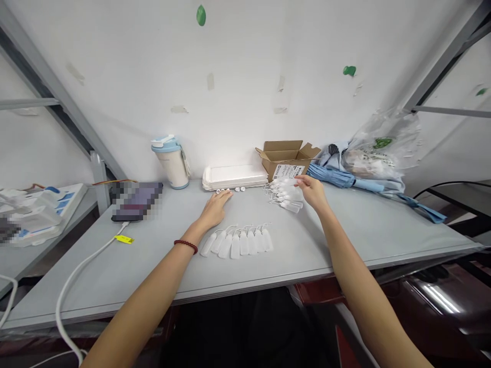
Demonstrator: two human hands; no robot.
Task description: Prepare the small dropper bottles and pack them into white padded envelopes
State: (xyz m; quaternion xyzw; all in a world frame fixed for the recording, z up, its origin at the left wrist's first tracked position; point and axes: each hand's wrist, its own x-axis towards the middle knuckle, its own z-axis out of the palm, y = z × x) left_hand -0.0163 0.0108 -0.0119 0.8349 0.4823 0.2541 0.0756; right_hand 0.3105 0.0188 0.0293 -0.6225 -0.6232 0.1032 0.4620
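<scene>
My left hand (215, 208) lies on the grey table with its fingers stretched out, the tips at a row of small white caps (237, 189). At the far edge of a pile of small translucent white bottles (284, 197) with thin curved spouts, my right hand (312, 191) pinches one bottle (290, 182) between thumb and fingers. Nearer to me, several more such bottles (244, 243) lie side by side in a row, spouts pointing away from me. A stack of white trays (236, 176) stands just behind the caps.
An opened cardboard box (286, 161) stands behind the pile. To its right lie a folded blue umbrella (337, 176) and a clear plastic bag (387, 148). A cup with a blue lid (172, 161), a phone (138, 202) and its white cable (82, 266) are on the left.
</scene>
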